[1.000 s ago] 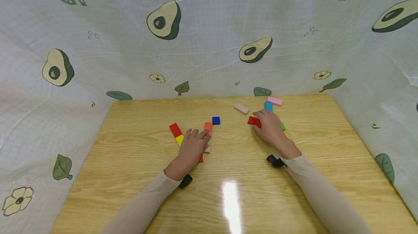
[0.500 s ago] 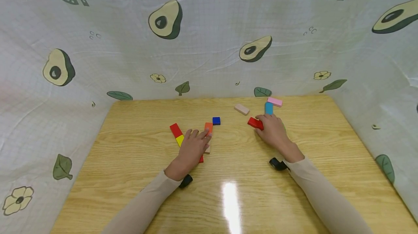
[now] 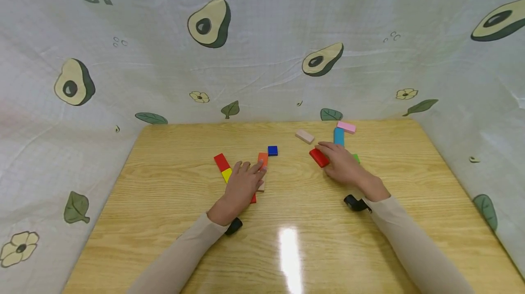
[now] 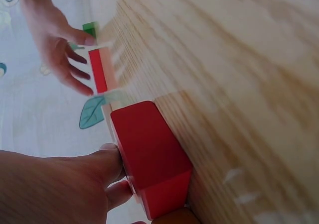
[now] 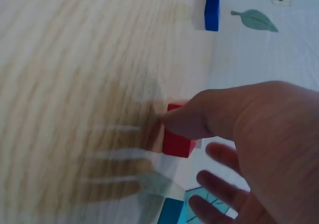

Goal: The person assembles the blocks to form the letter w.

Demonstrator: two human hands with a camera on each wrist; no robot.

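My left hand lies over a group of coloured wooden blocks, its index fingertip on an orange block. In the left wrist view, its thumb touches the side of a large-looking red block. Red and yellow blocks form a slanted row partly hidden under this hand. My right hand is at another red block, which lies flat on the table. Its thumb and fingers are spread about the block's ends, with the thumb overlapping it in the right wrist view.
A dark blue block sits at the orange block's far end. Beyond the right hand are a beige block, a light blue block and a pink block. A green block is partly hidden. Printed cloth hangs behind the table.
The red block by my right hand has turned, its near end swinging toward me. The right hand has shifted slightly right and its fingers have spread. My left hand has stayed in place.
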